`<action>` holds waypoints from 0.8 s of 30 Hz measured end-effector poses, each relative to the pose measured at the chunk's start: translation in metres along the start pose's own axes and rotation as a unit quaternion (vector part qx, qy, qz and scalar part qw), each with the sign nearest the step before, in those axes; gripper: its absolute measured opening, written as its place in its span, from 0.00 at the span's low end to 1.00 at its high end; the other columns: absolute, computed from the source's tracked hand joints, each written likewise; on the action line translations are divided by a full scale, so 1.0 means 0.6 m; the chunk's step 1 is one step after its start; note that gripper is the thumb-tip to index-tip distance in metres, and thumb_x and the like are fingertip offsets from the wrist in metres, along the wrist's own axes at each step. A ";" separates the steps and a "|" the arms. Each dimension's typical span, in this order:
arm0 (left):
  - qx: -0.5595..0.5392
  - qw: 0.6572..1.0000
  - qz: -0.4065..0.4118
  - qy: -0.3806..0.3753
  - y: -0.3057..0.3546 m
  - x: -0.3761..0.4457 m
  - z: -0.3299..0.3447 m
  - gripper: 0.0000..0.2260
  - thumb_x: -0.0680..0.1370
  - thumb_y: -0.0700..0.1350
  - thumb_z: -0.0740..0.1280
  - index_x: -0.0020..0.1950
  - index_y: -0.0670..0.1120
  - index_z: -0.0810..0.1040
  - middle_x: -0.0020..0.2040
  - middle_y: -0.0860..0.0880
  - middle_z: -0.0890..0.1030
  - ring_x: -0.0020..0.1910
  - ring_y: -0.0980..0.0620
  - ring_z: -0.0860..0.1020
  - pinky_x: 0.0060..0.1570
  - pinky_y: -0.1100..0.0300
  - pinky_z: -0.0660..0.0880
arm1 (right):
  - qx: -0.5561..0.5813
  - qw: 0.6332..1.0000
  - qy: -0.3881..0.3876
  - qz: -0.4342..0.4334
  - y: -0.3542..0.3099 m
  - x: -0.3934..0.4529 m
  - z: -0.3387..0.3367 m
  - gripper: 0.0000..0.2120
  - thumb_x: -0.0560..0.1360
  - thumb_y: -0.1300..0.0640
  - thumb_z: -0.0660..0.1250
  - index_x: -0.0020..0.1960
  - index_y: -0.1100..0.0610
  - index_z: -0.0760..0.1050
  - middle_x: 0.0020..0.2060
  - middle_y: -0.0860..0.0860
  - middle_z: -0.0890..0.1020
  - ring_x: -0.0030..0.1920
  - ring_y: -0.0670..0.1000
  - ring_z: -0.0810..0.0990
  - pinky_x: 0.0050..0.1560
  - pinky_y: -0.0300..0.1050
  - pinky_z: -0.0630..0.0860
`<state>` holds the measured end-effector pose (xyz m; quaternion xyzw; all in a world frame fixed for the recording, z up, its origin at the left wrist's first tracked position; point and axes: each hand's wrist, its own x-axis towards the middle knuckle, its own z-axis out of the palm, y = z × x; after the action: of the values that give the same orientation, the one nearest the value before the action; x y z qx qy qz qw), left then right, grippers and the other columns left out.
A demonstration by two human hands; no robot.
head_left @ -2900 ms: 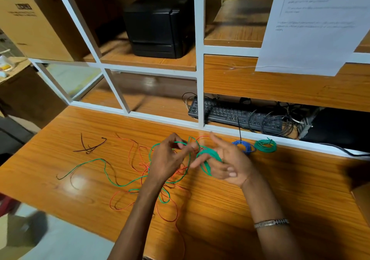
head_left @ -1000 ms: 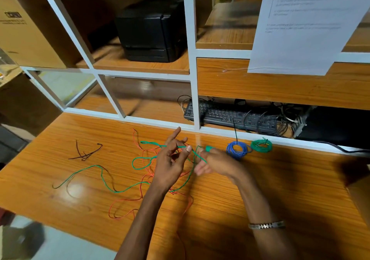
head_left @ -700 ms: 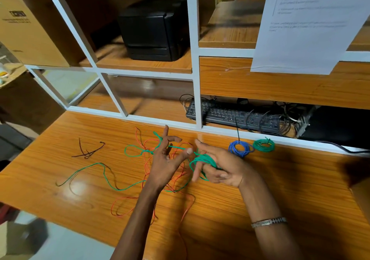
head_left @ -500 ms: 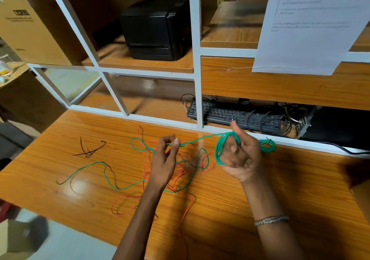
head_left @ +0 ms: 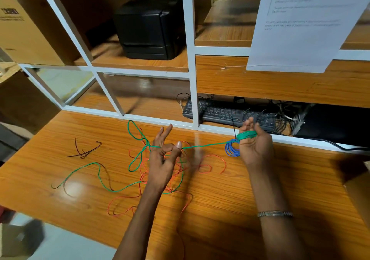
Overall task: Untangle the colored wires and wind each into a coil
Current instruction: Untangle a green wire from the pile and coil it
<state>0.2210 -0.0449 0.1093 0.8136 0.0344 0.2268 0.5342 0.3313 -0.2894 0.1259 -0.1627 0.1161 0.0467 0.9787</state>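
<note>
Hands grip green wire; R hand hides blue coil partly.

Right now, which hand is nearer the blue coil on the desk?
Right. The right hand sits directly beside the blue coil, partly overlapping it in view; the left hand is off to the coil's left, over the tangle.
</note>
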 end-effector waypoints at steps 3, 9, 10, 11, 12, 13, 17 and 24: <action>-0.004 1.000 0.000 -0.005 0.005 -0.003 0.006 0.16 0.81 0.50 0.69 0.33 0.50 0.84 0.76 0.54 0.76 0.81 0.57 0.64 0.78 0.60 0.57 | -0.264 0.961 0.003 -0.083 0.026 -0.005 0.005 0.14 0.87 0.62 0.53 0.53 0.62 0.77 0.53 0.58 0.85 0.55 0.52 0.86 0.60 0.41 0.80; 0.010 1.000 0.000 0.029 0.004 0.013 0.014 0.14 0.80 0.53 0.70 0.34 0.54 0.84 0.70 0.51 0.80 0.74 0.59 0.72 0.74 0.57 0.64 | -0.667 0.732 -0.067 0.119 0.062 -0.029 -0.020 0.11 0.85 0.63 0.57 0.51 0.61 0.77 0.49 0.58 0.86 0.46 0.49 0.85 0.49 0.34 0.77; 0.019 0.999 0.000 0.033 0.002 0.018 0.016 0.13 0.80 0.53 0.71 0.35 0.55 0.84 0.69 0.51 0.80 0.73 0.59 0.72 0.73 0.58 0.64 | -0.674 0.708 -0.098 0.186 0.063 -0.041 -0.015 0.09 0.85 0.63 0.58 0.48 0.61 0.75 0.44 0.58 0.86 0.42 0.50 0.85 0.44 0.35 0.77; 0.027 0.999 0.005 0.032 -0.001 0.021 0.016 0.12 0.80 0.52 0.72 0.36 0.55 0.84 0.69 0.51 0.80 0.73 0.60 0.72 0.73 0.60 0.64 | -0.674 0.687 -0.134 0.236 0.064 -0.052 -0.012 0.10 0.85 0.60 0.59 0.48 0.61 0.75 0.40 0.58 0.86 0.39 0.53 0.84 0.39 0.38 0.77; 0.032 0.999 0.011 0.025 -0.003 0.022 0.017 0.10 0.79 0.52 0.73 0.37 0.56 0.84 0.68 0.52 0.80 0.72 0.60 0.73 0.72 0.63 0.64 | -0.684 0.657 -0.168 0.266 0.064 -0.064 -0.005 0.16 0.86 0.52 0.58 0.50 0.63 0.76 0.36 0.58 0.85 0.35 0.56 0.83 0.35 0.40 0.76; 0.038 0.999 0.014 0.020 -0.004 0.024 0.018 0.09 0.79 0.52 0.74 0.38 0.55 0.85 0.68 0.53 0.80 0.71 0.61 0.73 0.71 0.66 0.64 | -0.699 0.626 -0.197 0.284 0.062 -0.073 0.001 0.26 0.86 0.43 0.56 0.52 0.65 0.79 0.33 0.58 0.84 0.30 0.55 0.79 0.31 0.41 0.73; 0.003 1.000 -0.007 0.019 -0.009 0.024 0.021 0.06 0.77 0.53 0.75 0.40 0.60 0.83 0.62 0.54 0.83 0.67 0.59 0.77 0.69 0.59 0.69 | -0.630 0.624 -0.320 0.334 0.059 -0.093 0.017 0.43 0.81 0.29 0.51 0.45 0.67 0.85 0.21 0.57 0.70 0.19 0.49 0.60 0.24 0.44 0.56; 0.039 0.995 -0.093 0.015 -0.047 0.021 0.010 0.22 0.86 0.63 0.54 0.55 0.50 0.80 0.56 0.53 0.86 0.60 0.54 0.82 0.66 0.46 0.75 | -0.089 0.859 -0.375 0.337 0.031 -0.061 -0.004 0.27 0.85 0.48 0.59 0.39 0.66 0.81 0.15 0.49 0.61 0.16 0.46 0.56 0.22 0.38 0.58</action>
<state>0.2402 -0.0343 0.0867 0.8234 0.1269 0.1869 0.5205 0.2932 -0.2746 0.1270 -0.1708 -0.2162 0.4413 0.8540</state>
